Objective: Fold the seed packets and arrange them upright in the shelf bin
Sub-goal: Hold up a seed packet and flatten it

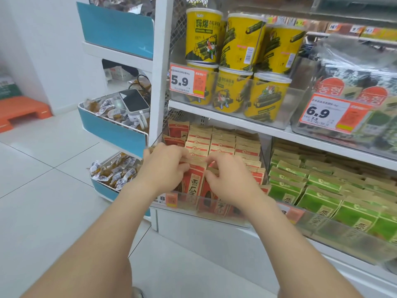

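Reaching into the clear shelf bin [214, 216], both hands work at its front row. The left hand [165, 168] curls its fingers over the tan top strip of a red seed packet [192, 183], which stands upright against the bin's front wall. The right hand [232, 181] pinches the top edge of the neighbouring packet [209, 191], just beside the first. More red packets [221, 145] stand in rows behind. Green packets [322, 190] fill the next bin to the right. Yellow cans [236, 50] sit on the shelf above.
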`<action>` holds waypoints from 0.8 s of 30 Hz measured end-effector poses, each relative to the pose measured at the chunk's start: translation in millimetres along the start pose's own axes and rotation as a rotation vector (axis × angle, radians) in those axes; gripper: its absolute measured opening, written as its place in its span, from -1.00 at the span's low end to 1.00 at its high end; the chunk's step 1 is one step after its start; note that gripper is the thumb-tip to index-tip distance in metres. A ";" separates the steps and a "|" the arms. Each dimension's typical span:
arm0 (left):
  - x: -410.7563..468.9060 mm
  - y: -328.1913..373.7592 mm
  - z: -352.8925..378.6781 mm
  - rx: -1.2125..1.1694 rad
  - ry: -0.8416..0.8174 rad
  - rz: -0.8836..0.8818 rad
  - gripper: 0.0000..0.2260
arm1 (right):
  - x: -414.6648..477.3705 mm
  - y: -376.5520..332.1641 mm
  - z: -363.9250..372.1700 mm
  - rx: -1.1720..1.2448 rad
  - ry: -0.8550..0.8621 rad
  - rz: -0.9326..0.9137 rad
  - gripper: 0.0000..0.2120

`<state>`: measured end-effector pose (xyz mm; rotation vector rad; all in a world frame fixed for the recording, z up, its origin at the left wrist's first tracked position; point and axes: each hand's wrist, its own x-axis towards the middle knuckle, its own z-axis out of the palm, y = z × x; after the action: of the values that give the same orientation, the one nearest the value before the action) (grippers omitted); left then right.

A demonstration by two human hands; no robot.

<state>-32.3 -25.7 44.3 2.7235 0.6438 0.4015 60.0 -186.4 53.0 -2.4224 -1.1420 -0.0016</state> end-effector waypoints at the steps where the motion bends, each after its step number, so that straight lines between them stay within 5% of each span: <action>1: 2.0 0.6 0.9 -0.037 0.046 0.011 -0.90 | 0.1 1.4 -0.7 0.040 0.037 0.001 -0.74; 8: 2.9 18.0 -2.7 -0.391 0.402 0.223 -0.86 | 2.8 -3.4 -6.1 0.516 0.300 -0.012 -0.83; 15: -0.5 36.4 -8.1 -0.614 0.736 0.278 -0.77 | 2.1 -10.9 -17.8 0.735 0.450 -0.158 -0.82; 21: -10.8 59.4 -6.1 -0.688 0.732 0.196 -0.85 | -2.4 -26.3 -22.3 0.907 0.688 -0.089 -0.80; 24: -17.8 69.4 -5.3 -0.703 0.596 0.162 -0.83 | -6.0 -26.3 -26.9 0.958 0.743 -0.019 -0.83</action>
<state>-22.8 -91.8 70.7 1.9693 0.3155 1.2393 41.9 -187.2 86.6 -1.3562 -0.5923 -0.2712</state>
